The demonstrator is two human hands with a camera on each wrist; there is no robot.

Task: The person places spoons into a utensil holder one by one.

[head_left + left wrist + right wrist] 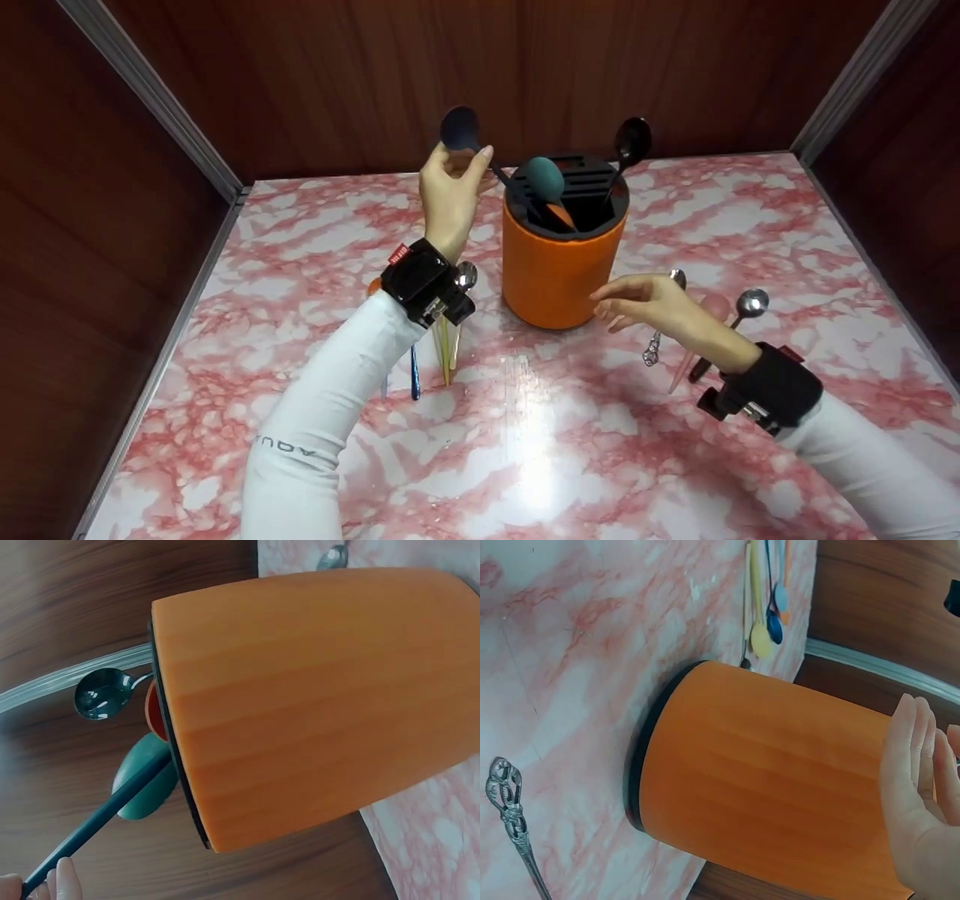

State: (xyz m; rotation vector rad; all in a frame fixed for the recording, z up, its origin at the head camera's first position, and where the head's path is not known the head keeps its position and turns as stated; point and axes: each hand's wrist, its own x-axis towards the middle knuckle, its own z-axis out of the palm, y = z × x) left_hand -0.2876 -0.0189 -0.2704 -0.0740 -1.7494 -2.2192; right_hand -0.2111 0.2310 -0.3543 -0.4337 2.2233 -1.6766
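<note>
My left hand (450,195) pinches a dark navy spoon (460,129) near its bowl. The spoon leans to the left, its handle reaching down into the black slotted top of an orange utensil holder (559,277). In the left wrist view the spoon's handle (97,814) runs from the fingertips to the holder's rim. A teal spoon (545,180) with an orange neck and a shiny black spoon (634,141) stand in the same holder, bowls up. My right hand (656,304) is beside the holder's lower right side, fingers loosely bent and holding nothing.
Right of the holder lie a silver spoon with an ornate handle (652,349), a pink spoon (682,371) and a dark-handled metal spoon (752,302). Several spoons, including a yellow one (760,641) and a blue one (773,628), lie to the left. Wood-look panels (360,82) enclose the marbled table.
</note>
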